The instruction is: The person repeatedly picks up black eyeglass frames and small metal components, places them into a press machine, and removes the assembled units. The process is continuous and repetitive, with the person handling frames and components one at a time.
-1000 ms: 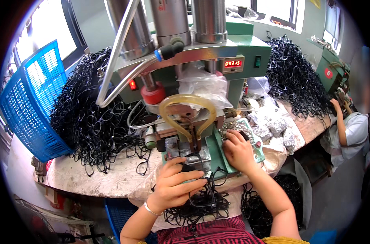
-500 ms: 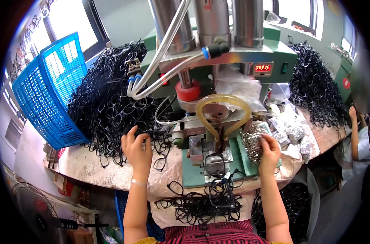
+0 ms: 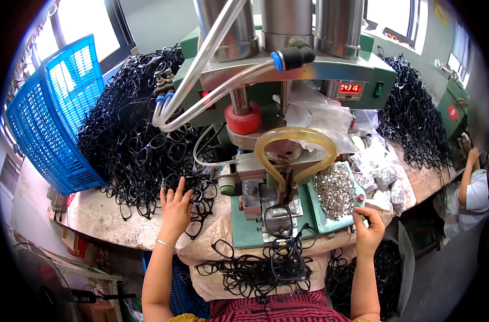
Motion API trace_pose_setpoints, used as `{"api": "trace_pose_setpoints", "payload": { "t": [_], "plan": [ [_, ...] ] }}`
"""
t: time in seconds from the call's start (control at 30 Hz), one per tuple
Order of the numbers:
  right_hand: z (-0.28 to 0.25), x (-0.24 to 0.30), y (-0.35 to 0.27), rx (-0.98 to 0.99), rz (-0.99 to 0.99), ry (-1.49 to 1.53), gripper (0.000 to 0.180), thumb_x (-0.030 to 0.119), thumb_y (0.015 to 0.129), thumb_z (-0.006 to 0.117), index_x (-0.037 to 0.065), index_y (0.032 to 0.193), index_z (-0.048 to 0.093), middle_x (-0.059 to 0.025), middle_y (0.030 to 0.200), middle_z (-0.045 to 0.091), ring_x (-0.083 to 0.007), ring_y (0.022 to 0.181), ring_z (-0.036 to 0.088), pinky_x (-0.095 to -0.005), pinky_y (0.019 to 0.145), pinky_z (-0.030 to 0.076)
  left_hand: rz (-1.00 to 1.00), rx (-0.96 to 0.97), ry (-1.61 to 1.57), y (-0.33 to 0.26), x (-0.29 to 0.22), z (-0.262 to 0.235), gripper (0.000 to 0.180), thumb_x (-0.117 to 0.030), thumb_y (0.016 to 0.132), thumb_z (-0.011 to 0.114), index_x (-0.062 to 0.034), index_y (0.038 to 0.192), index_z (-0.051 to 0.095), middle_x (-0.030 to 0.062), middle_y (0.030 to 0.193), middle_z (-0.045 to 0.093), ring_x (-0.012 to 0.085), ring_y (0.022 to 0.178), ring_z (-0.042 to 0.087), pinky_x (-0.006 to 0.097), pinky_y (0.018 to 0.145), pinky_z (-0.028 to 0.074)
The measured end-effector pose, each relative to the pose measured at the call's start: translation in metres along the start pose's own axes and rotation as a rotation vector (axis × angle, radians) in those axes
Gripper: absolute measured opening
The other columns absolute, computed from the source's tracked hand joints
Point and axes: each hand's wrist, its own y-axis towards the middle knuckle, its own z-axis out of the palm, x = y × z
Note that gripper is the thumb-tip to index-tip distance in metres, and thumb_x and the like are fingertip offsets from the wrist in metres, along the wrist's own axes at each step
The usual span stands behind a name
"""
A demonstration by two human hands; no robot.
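Observation:
My left hand (image 3: 174,213) reaches to the lower edge of a big heap of black eyeglass frames (image 3: 142,129), fingers spread, nothing seen in it. At the near right corner of a green tray (image 3: 322,222) of small shiny metal parts (image 3: 336,193), my right hand (image 3: 369,232) has thumb and forefinger pinched together. Whatever lies between those fingertips is too small to make out. One pair of black eyeglass frames (image 3: 267,221) sits upright at the front of the green press (image 3: 244,231), below its curved yellowish tube (image 3: 294,130). More frames (image 3: 239,273) lie tangled before it, near my lap.
A blue plastic basket (image 3: 51,118) leans at the left of the table. Bags of metal parts (image 3: 387,177) stand right of the tray, with another heap of frames (image 3: 413,112) behind. A fan (image 3: 40,273) is at lower left; a co-worker's arm (image 3: 467,174) shows at far right.
My right hand has come off the metal parts toward me and right, its fingers still pinched. The left hand has dropped lower, fingers now stretched toward the frames. The red display's reading has changed.

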Motion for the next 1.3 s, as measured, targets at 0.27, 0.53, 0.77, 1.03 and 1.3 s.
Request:
{"api": "trace_pose_setpoints", "payload": {
  "t": [0.27, 0.53, 0.77, 1.03, 1.3],
  "plan": [
    [0.096, 0.082, 0.028, 0.321, -0.248, 0.276, 0.021, 0.000, 0.076, 0.075, 0.001, 0.096, 0.070, -0.0102, 0.087, 0.070, -0.0231, 0.086, 0.068, -0.0333, 0.078, 0.052, 0.023, 0.159, -0.269, 0.008, -0.031, -0.019, 0.046, -0.008, 0.085, 0.060, -0.0029, 0.131, 0.057, 0.0336, 0.147, 0.038, 0.0440, 0.119, 0.049, 0.054, 0.115, 0.030],
    [0.107, 0.092, 0.007, 0.348, 0.074, 0.501, 0.045, 0.002, 0.081, 0.074, -0.003, 0.122, 0.056, -0.0056, 0.100, 0.069, -0.0107, 0.091, 0.064, -0.0248, 0.086, 0.049, -0.163, -0.206, -0.491, 0.007, -0.036, -0.019, 0.023, -0.012, 0.097, 0.057, -0.0030, 0.116, 0.067, 0.0176, 0.111, 0.067, 0.0323, 0.088, 0.059, 0.039, 0.083, 0.049],
    [0.109, 0.124, 0.001, 0.376, 0.121, 0.611, 0.049, 0.001, 0.082, 0.069, -0.003, 0.127, 0.052, -0.0101, 0.110, 0.067, -0.0142, 0.099, 0.064, -0.0278, 0.092, 0.047, -0.392, -0.858, -1.458, 0.019, -0.074, -0.068, 0.019, -0.008, 0.105, 0.047, 0.0015, 0.109, 0.063, 0.0120, 0.106, 0.066, 0.0216, 0.089, 0.067, 0.032, 0.081, 0.055],
    [0.075, 0.057, 0.033, 0.387, -0.386, -0.190, 0.028, 0.009, 0.078, 0.073, 0.006, 0.106, 0.070, -0.0215, 0.125, 0.062, -0.0363, 0.121, 0.057, -0.0429, 0.104, 0.043, 0.629, -0.447, -0.968, 0.022, -0.159, -0.129, 0.021, -0.015, 0.078, 0.075, -0.0133, 0.099, 0.077, 0.0035, 0.103, 0.074, 0.0212, 0.073, 0.056, 0.044, 0.085, 0.053],
    [0.056, -0.014, 0.040, 0.126, -0.416, -0.462, 0.013, 0.012, 0.074, 0.076, 0.009, 0.086, 0.072, -0.0191, 0.119, 0.064, -0.0392, 0.120, 0.056, -0.0464, 0.098, 0.047, 0.669, -0.412, -0.916, 0.028, -0.164, -0.114, 0.023, -0.018, 0.077, 0.078, -0.0146, 0.099, 0.077, 0.0027, 0.105, 0.074, 0.0220, 0.075, 0.055, 0.046, 0.088, 0.052]
  ]
}}
